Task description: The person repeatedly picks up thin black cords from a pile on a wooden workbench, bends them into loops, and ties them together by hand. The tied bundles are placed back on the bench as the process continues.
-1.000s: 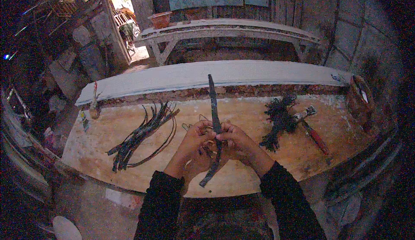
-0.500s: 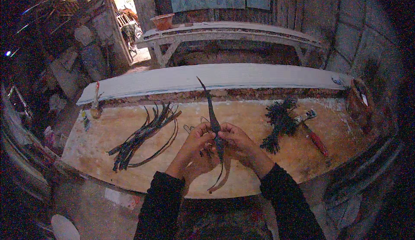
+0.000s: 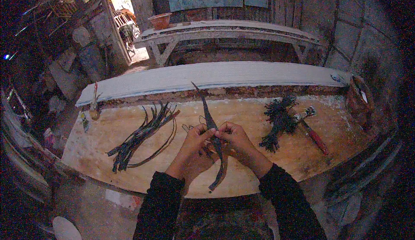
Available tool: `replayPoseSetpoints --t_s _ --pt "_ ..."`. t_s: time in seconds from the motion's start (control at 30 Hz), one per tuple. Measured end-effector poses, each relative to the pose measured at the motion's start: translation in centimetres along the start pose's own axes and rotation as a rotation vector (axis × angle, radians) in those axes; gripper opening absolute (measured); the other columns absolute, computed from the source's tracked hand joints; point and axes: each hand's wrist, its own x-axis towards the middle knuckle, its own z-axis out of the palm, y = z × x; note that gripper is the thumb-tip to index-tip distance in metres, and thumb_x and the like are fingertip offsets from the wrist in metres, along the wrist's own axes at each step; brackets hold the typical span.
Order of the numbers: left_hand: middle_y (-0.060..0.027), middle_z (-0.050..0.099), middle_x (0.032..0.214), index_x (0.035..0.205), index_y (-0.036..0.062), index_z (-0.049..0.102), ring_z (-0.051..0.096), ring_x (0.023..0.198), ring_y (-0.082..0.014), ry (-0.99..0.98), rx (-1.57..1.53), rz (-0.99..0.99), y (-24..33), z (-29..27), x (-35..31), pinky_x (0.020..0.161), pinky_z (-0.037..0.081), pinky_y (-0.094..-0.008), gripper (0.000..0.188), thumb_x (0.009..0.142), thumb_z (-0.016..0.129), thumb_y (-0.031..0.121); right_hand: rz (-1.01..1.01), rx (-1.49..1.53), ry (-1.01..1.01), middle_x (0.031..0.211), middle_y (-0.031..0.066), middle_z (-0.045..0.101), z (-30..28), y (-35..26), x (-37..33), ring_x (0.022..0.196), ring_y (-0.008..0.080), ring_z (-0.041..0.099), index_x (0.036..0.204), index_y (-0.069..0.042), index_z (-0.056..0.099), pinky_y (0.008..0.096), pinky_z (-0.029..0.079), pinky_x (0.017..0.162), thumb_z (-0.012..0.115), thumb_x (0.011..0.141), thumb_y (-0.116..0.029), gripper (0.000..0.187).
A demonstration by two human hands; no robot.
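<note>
Over the middle of the wooden table, a long dark strip [image 3: 208, 114] with a tapering tip slants up and away from me. My left hand [image 3: 193, 148] pinches it near its middle, and my right hand [image 3: 238, 143] grips it right beside, thumbs almost touching. The strip's lower end hangs below my hands toward the near table edge. To the left lies a loose bundle of similar dark strips [image 3: 142, 137]. On the right is a clump of dark, knotted-looking pieces [image 3: 276, 123], with a red-handled tool [image 3: 316, 139] against it. Thin wire loops [image 3: 201, 119] show partly behind my hands.
A long white board [image 3: 216, 76] runs along the table's [image 3: 242, 181] far side. A pale upright object with a red tip [image 3: 94, 104] stands at the left; a brown bag-like container [image 3: 359, 97] at the right. Farther back, a bench [image 3: 242, 35] carries an orange-brown basin [image 3: 160, 21].
The strip has turned slightly: its upper tip is lower and further left, and its lower end shows its flat, wider side. Both hands stay closed on it, nearly in place.
</note>
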Motion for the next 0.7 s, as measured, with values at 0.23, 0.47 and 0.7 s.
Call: replayPoseSetpoints --t_s 0.23,0.47,0.7 --pt "-0.0046 0.063 0.075 0.081 0.0055 0.056 0.057 0.061 -0.0098 -0.039 -0.302 -0.126 2.3 1.5 -1.7 0.049 0.045 -0.0232 0.010 0.080 0.065 0.007 -0.015 -0.053 0.099 0.076 0.0046 0.061 0.0 -0.2 0.1 0.068 0.0134 0.059 0.083 -0.002 0.057 0.0266 0.049 0.061 0.063 0.082 -0.011 0.012" --pt "-0.0043 0.060 0.082 0.089 0.0027 0.056 0.057 0.068 -0.0117 -0.062 0.130 0.001 1.0 0.1 -0.5 0.058 0.047 -0.0241 0.018 0.080 0.066 0.014 -0.035 -0.052 0.098 0.079 0.0004 0.058 -0.4 0.7 0.5 0.073 0.0108 0.057 0.082 -0.008 0.053 0.0266 0.050 0.061 0.061 0.083 -0.013 0.009" --pt "-0.0029 0.061 0.077 0.084 0.0039 0.055 0.057 0.068 -0.0089 0.096 0.168 0.114 0.3 -0.3 -0.1 0.060 0.045 -0.0225 0.012 0.079 0.066 0.006 -0.096 -0.065 0.120 0.074 0.0034 0.060 -0.1 0.6 0.7 0.069 0.0134 0.058 0.083 -0.005 0.056 0.0273 0.047 0.059 0.065 0.081 -0.012 0.012"
